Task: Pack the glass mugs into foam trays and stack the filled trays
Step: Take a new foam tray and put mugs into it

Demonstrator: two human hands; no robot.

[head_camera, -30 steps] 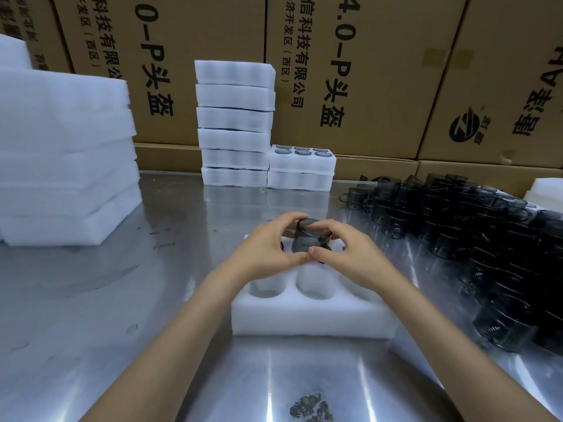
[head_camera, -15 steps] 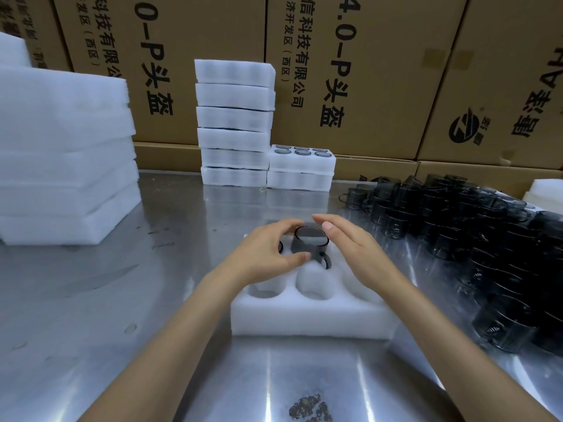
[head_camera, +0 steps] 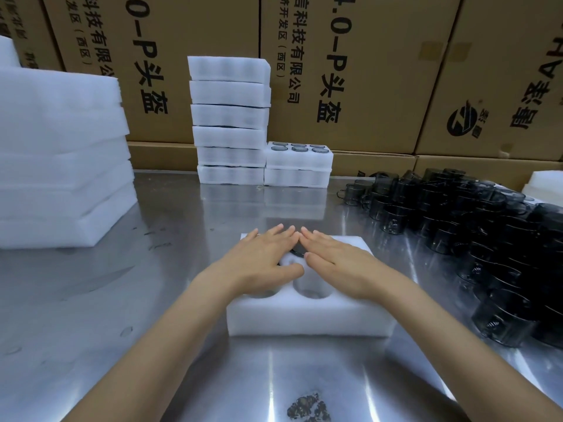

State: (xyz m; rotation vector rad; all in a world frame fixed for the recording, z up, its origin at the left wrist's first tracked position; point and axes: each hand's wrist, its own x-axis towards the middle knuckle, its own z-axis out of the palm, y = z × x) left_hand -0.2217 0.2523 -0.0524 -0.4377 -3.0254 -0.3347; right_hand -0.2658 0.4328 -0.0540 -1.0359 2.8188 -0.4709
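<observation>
A white foam tray (head_camera: 307,318) lies on the steel table in front of me. Both hands rest flat on its top, fingers stretched out and fingertips almost meeting. My left hand (head_camera: 262,266) and my right hand (head_camera: 338,263) cover a dark glass mug (head_camera: 297,253) sunk in a far pocket; only a sliver of its rim shows between them. One near pocket (head_camera: 312,289) is visible and holds nothing. A crowd of dark glass mugs (head_camera: 475,226) stands on the table to the right.
At the back stand a tall stack of foam trays (head_camera: 230,120) and a shorter stack (head_camera: 298,166) whose top tray shows mugs. Thick foam sheets (head_camera: 61,159) are piled at left. Cardboard boxes (head_camera: 350,71) wall the rear. A dark stain (head_camera: 307,408) marks the near table.
The mug held above the tray by my left hand has gone down into a far pocket. Both hands have flattened on top of it.
</observation>
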